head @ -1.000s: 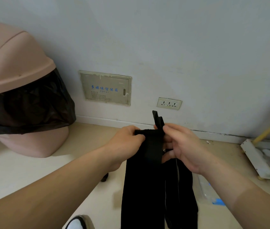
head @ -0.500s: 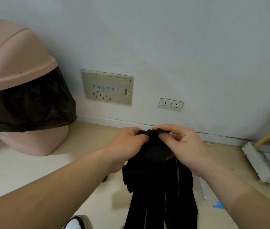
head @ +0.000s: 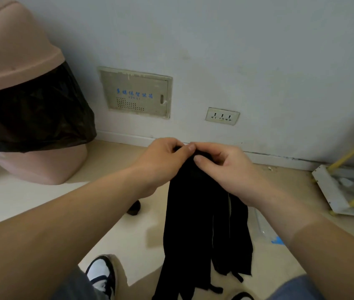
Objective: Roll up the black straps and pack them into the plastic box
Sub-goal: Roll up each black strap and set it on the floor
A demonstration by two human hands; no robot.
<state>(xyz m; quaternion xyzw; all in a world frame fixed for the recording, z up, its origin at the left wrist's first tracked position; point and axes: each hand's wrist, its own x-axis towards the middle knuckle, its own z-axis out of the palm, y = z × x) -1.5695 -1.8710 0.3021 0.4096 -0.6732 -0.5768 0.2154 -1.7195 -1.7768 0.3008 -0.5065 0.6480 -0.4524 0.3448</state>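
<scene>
View down over my own two bare forearms, reaching out over a pale floor toward a white wall. My left hand and right hand meet in the middle of the scene, knuckles nearly touching. Both are closed on the top end of a bunch of black straps, with each thumb and forefinger pinching the folded fabric and the other fingers curled in behind. From that pinch the straps hang straight down in several long flat bands, widening toward me, and their loose ends trail near the floor between my legs. On the far left stands a big pink bin with a domed lid and a black bag spilling out around its rim. Set in the wall beyond my hands is a cream panel with blue lettering, and to its right a socket. At the right edge is a white rack with yellow bars. A clear plastic thing with a blue patch lies on the floor just right of the straps, partly hidden by my right forearm; I cannot tell what it is. A small dark object lies on the floor under my left wrist. My black and white shoe shows near the bottom.
</scene>
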